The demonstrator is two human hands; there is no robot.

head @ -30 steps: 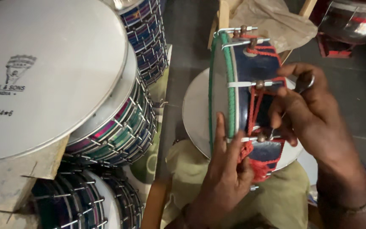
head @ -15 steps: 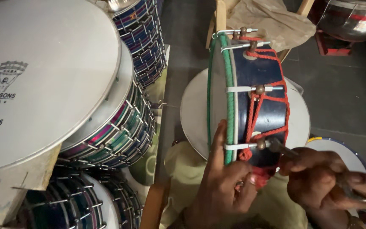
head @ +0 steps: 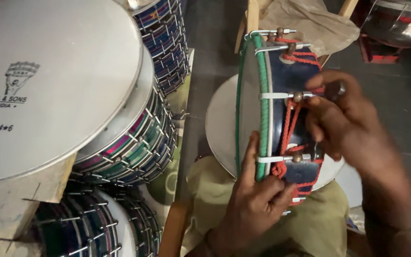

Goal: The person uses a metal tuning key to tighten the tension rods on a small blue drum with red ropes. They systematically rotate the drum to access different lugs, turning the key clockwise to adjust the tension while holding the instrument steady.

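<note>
The left hand [head: 255,202] clamps the near rim of a small blue drum [head: 281,109], which stands on edge on the lap, keeping it steady. The right hand [head: 346,119] pinches a tension rod beside the red cord [head: 288,123] (stacked drums [head: 134,133] sit left).
</note>
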